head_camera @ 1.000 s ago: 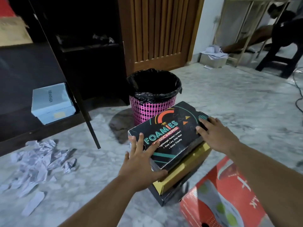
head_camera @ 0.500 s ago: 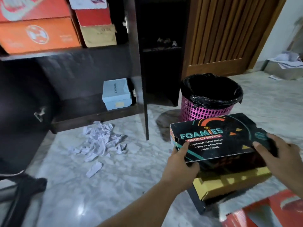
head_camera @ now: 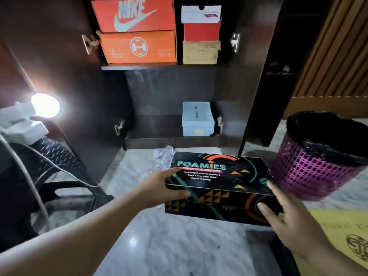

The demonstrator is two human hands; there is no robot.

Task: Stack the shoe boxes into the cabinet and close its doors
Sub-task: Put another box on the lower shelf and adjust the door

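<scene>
Both hands hold the black Foamies box [head_camera: 219, 186] in the air above the marble floor [head_camera: 179, 246], in front of the open cabinet [head_camera: 169, 86]. At the box's left end, the left hand [head_camera: 159, 188] grips with the thumb lying along the lid's edge and the other fingers curled against the near side. At the right end, the right hand [head_camera: 288, 222] clasps the corner, its fingers spread over the near side and up to the lid's rim. The box sits level, its printed lid facing up, its long side turned toward the person. Beyond it, the cabinet's lower shelf [head_camera: 155, 126] carries a pale blue box [head_camera: 198, 118] standing at the right side. On the upper shelf [head_camera: 139, 66] an orange box [head_camera: 139, 46] lies under a Nike box [head_camera: 135, 14], and just beside them to the right a tan box [head_camera: 201, 52] bears a red box [head_camera: 202, 31] topped by a white box [head_camera: 201, 13]. Crumpled paper scraps [head_camera: 163, 158] lie on the floor between the held box and the cabinet base. A pink bin [head_camera: 310, 172] lined with a black bag stands to the right, near the box's far corner. A yellow box [head_camera: 342, 232] shows at the lower right edge, partly behind the right wrist. At the left, a bright lamp [head_camera: 44, 105] glares above a dark chair [head_camera: 55, 160].
</scene>
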